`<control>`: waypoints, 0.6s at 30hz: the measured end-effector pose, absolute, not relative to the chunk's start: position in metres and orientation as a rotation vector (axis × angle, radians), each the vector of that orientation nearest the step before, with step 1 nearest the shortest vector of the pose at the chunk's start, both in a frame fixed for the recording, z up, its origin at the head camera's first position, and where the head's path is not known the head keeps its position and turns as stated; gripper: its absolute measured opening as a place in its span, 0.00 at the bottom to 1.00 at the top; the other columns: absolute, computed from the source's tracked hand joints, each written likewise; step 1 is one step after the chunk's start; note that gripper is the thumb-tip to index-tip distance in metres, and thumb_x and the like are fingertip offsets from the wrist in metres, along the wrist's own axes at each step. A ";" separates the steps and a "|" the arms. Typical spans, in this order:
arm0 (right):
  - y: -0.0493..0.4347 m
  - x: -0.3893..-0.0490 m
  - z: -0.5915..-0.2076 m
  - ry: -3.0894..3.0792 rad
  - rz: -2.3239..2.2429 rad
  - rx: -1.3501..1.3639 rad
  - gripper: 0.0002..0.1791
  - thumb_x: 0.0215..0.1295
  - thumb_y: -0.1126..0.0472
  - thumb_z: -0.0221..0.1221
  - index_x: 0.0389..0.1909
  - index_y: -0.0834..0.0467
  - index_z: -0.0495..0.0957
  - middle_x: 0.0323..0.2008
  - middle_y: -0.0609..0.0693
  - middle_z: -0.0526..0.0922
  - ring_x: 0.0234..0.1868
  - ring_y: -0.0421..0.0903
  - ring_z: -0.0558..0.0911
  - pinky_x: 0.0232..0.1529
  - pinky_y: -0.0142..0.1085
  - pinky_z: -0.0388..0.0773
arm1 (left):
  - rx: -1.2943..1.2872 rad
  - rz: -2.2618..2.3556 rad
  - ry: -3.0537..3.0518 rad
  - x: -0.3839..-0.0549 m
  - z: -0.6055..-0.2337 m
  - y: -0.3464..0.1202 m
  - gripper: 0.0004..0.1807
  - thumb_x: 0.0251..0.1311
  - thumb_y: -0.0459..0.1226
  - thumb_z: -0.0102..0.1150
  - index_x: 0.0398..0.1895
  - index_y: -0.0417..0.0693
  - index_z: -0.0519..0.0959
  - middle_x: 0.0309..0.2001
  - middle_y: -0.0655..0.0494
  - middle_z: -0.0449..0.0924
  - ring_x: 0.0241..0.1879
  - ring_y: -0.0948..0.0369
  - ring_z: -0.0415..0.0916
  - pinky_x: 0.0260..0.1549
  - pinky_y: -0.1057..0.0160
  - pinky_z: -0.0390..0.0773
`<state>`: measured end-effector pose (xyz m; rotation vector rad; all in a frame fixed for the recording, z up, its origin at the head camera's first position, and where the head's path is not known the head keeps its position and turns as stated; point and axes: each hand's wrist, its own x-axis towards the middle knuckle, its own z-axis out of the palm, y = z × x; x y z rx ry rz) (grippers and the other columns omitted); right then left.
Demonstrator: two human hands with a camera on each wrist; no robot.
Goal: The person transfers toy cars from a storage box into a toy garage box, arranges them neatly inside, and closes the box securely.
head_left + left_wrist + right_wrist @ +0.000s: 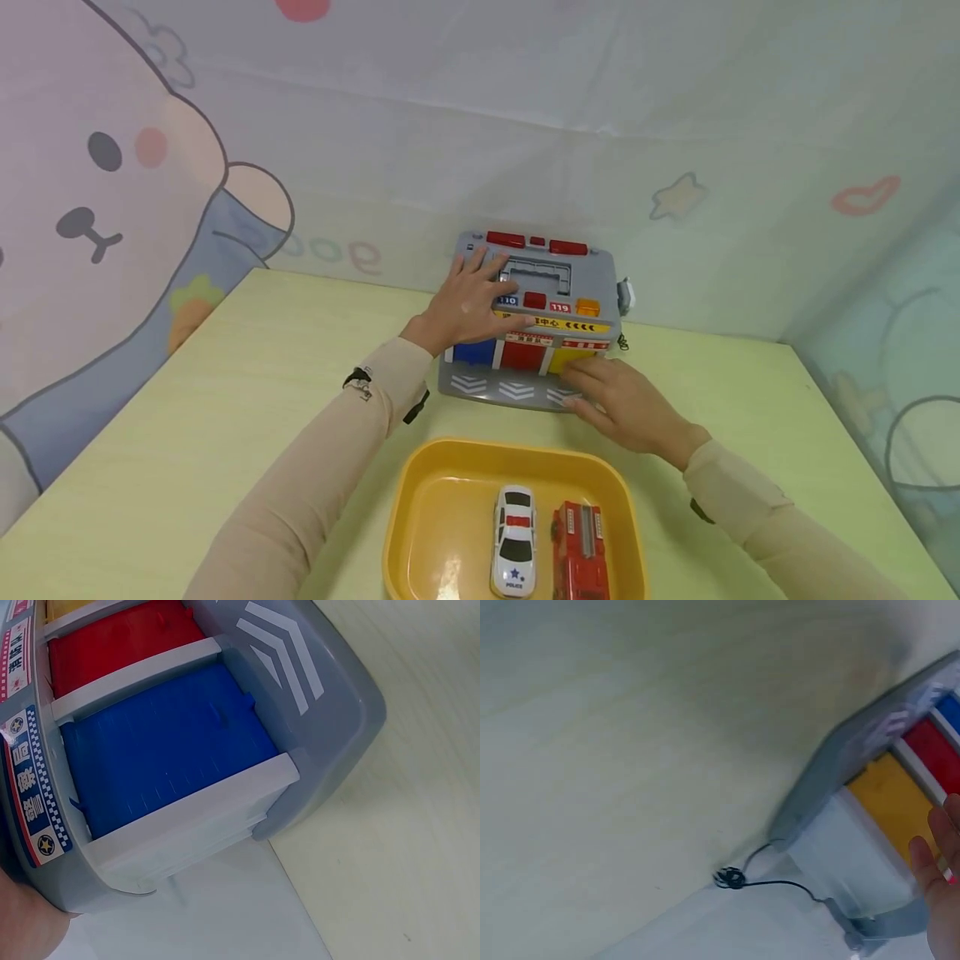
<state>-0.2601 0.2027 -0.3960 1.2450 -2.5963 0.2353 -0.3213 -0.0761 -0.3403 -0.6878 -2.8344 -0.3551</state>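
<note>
A grey toy garage (pixel 600 279) with a carry handle and red lights on its roof stands at the back of the table. Fingers spread, my left hand (pixel 467 304) rests on the roof's left front part. Low at the front, my right hand (pixel 633 406) has its fingertips right at the yellow door (pixel 567 358), the fingers fairly straight. In the left wrist view the blue door (pixel 172 742) and the red door (pixel 120 645) are down. The right wrist view shows the fingers of the right hand (pixel 946 900) beside the yellow door (pixel 892 806).
A yellow tray (pixel 400 508) near the front edge holds a white police car (pixel 515 542) and a red fire truck (pixel 582 554). A dark coiled cord (pixel 729 877) hangs at the garage's right side. Behind the table is a printed cloth (pixel 420 158).
</note>
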 end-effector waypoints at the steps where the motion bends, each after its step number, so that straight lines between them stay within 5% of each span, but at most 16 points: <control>1: 0.200 -0.260 -0.393 -2.573 0.243 1.248 0.26 0.69 0.50 0.60 0.63 0.59 0.77 0.63 0.55 0.80 0.63 0.55 0.78 0.66 0.55 0.73 | -0.688 -0.355 -2.831 -0.321 -0.341 -0.076 0.38 0.62 0.67 0.50 0.69 0.57 0.74 0.80 0.49 0.51 0.81 0.45 0.37 0.77 0.39 0.38; 18: 0.187 -0.268 -0.372 -2.191 0.468 1.256 0.16 0.64 0.60 0.64 0.50 0.63 0.82 0.49 0.56 0.86 0.50 0.55 0.83 0.52 0.52 0.82 | -0.683 -0.364 -2.839 -0.322 -0.342 -0.076 0.38 0.62 0.67 0.51 0.69 0.58 0.74 0.80 0.50 0.50 0.81 0.45 0.35 0.77 0.40 0.38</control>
